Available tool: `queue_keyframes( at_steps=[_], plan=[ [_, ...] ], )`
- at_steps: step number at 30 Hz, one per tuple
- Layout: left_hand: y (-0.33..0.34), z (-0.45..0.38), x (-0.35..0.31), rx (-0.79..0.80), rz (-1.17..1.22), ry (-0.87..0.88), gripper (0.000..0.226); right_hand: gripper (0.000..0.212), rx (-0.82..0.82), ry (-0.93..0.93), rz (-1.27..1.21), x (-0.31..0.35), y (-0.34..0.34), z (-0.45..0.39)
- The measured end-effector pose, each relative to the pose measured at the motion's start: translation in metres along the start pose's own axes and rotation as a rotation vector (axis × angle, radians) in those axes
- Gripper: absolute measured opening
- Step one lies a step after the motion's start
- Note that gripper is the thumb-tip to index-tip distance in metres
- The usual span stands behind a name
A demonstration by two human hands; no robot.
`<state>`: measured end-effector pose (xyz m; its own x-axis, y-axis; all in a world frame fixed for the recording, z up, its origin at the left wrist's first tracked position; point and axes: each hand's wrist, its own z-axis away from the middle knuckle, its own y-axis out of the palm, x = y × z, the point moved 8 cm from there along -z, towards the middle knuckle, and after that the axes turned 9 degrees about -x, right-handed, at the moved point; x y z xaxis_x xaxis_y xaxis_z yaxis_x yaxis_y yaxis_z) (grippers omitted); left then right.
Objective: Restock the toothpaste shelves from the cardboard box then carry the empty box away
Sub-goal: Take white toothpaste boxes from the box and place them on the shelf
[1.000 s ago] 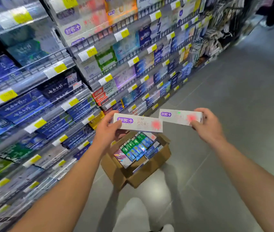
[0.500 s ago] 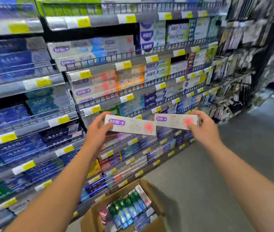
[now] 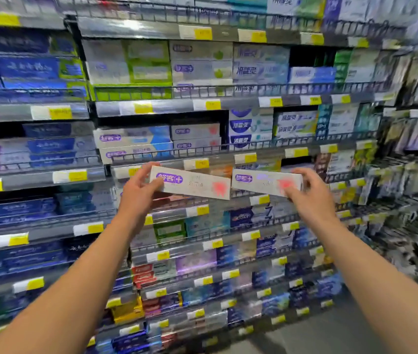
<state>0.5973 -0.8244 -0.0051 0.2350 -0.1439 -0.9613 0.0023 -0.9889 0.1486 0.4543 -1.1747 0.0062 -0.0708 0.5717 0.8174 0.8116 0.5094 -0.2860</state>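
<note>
We hold two long white toothpaste cartons with purple logos level before the wire-fronted shelves [image 3: 202, 149]: our left hand [image 3: 139, 192] grips the left carton [image 3: 192, 186] at its left end, our right hand [image 3: 310, 192] pinches the right carton [image 3: 264, 183] at its right end. Matching white cartons [image 3: 195, 136] lie just above, long axes parallel to ours, with open room atop that stack behind the wire rail. The cardboard box is out of view.

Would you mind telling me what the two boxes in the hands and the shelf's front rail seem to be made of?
Left toothpaste box and right toothpaste box: likely thin printed paperboard, with flat faces and crisp folded edges; whether matte or glossy is lost in the blur. Shelf front rail: apparently dark metal wire, thin bars with gaps.
</note>
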Motion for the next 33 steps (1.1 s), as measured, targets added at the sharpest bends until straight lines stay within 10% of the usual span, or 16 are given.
queue_keyframes(
  at_steps=[33],
  plan=[
    [0.013, -0.147, -0.025, -0.444, 0.001, 0.153, 0.033, 0.031, 0.356, -0.358, -0.237, 0.055, 0.223, -0.215]
  ],
)
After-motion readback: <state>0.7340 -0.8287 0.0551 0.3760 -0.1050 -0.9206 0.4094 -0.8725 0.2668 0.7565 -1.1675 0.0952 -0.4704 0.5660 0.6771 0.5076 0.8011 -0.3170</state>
